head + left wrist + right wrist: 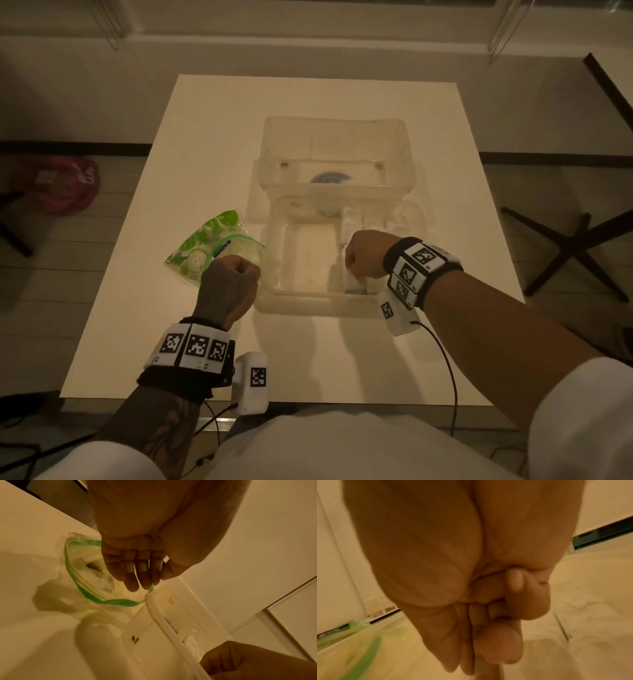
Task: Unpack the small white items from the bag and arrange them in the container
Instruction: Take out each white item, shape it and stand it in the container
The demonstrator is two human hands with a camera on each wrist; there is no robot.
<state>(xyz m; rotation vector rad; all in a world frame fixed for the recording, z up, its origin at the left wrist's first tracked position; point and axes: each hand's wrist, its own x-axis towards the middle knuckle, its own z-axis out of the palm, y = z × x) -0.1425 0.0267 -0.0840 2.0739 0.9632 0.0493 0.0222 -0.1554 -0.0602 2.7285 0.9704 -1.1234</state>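
A clear bag (202,251) printed in green lies on the white table (308,102), left of the clear container (308,305). My left hand (236,270) is at the bag's open mouth. Thumb and fingers (135,577) pinch its green zip rim (120,602), and white items (96,561) show inside. My right hand (352,263) is down in the container's right side, fingers curled on a small white item (354,286) near the front wall. More white items (352,219) stand further back in the container. The right wrist view shows only curled fingers (498,646).
A second clear tub (335,147) stands behind the container, both on a clear lid (255,192). A red bag (58,185) lies on the floor at the left. Dark table legs (575,246) stand at the right. A cable (445,370) trails from my right wrist.
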